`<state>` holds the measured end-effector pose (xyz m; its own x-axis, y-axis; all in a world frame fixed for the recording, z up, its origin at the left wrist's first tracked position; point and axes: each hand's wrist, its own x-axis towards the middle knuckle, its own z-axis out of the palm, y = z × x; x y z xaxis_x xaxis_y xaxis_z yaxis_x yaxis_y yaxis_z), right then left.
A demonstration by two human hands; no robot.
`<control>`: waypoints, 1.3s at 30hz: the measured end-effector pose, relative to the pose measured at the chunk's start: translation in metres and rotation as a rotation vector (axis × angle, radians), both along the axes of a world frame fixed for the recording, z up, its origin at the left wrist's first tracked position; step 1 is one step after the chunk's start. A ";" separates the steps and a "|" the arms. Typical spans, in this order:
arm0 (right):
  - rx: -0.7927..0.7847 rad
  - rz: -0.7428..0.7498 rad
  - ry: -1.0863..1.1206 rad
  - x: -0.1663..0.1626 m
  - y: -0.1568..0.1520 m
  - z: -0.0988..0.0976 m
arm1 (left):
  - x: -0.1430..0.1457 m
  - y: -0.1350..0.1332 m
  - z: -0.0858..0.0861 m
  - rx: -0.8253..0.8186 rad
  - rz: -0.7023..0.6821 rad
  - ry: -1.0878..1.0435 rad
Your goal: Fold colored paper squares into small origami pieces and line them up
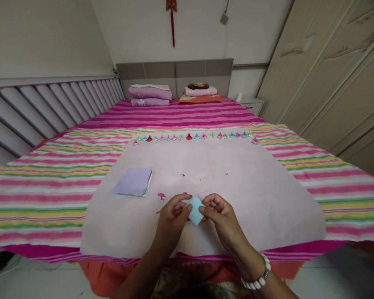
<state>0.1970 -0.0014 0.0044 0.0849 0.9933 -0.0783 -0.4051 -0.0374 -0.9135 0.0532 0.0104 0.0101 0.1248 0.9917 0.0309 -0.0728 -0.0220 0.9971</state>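
Note:
Between my two hands is a small light-blue piece of folded paper (195,212), turned so that it looks like a diamond. My left hand (174,211) pinches its left corner with the thumb on top. The right corner is gripped by my right hand (220,214), its thumb also on the front face. Fingers behind the paper are partly hidden. To the left lies a stack of square paper sheets (133,182), lilac on top with other colours at its edges. A row of small folded paper shapes (189,136) in several colours lines the far edge of the pale sheet.
A large pale sheet (237,182) covers the near part of the bed, over a striped cloth (43,178). Small red marks or scraps (161,196) show near my left hand. Folded bedding (151,94) is stacked by the headboard. A bed rail (50,104) runs along the left, wardrobe doors (330,74) along the right.

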 end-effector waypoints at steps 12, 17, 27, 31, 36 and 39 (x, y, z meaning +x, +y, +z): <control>-0.024 0.003 -0.091 0.012 0.000 0.002 | -0.018 0.010 0.004 0.101 -0.087 0.205; 0.008 0.026 -0.112 0.014 0.000 0.002 | -0.019 0.008 0.009 0.138 -0.075 0.238; 0.111 0.071 -0.273 0.018 -0.002 0.005 | -0.022 0.007 0.006 0.330 -0.037 0.353; 0.200 0.042 -0.412 0.019 -0.001 0.004 | -0.022 0.007 0.006 0.404 -0.036 0.407; 0.311 0.052 -0.535 0.019 0.000 0.003 | -0.018 0.007 0.007 0.431 -0.017 0.405; 0.336 0.053 -0.556 0.017 0.001 0.003 | -0.014 0.005 0.008 0.355 -0.070 0.377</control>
